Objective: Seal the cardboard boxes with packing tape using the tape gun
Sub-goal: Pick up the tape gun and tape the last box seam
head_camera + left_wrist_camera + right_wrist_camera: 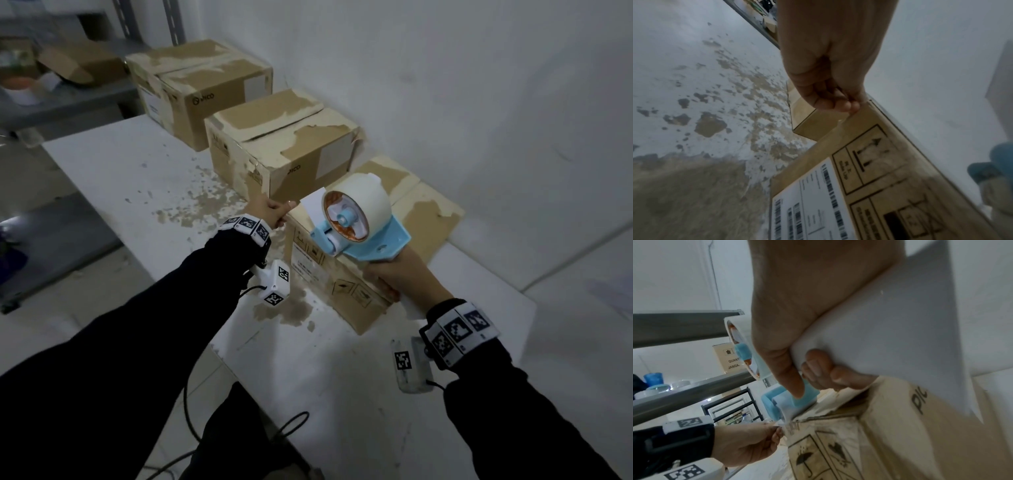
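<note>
- The right hand (394,274) gripped the handle of the pale-blue plastic tape gun (356,222), loaded with a cream roll of packing tape, held above the near brown cardboard box (424,212).
- The left hand (270,210) pinched the loose tape end (781,425) at the box's upper corner, just ahead of the gun's roller; in the left wrist view, its fingertips (838,105) were closed at that box edge.
- Risk: the pinched end could slip free or fold onto itself if the gun pulled away before it was pressed down.
- Risk: the strip could run skewed off the flap seam, which lay beyond the right hand.
- Two further brown boxes (274,144) stood on the white, stained tabletop (137,164) beyond the left hand; the torn surface paper on their lids might hold tape poorly.
</note>
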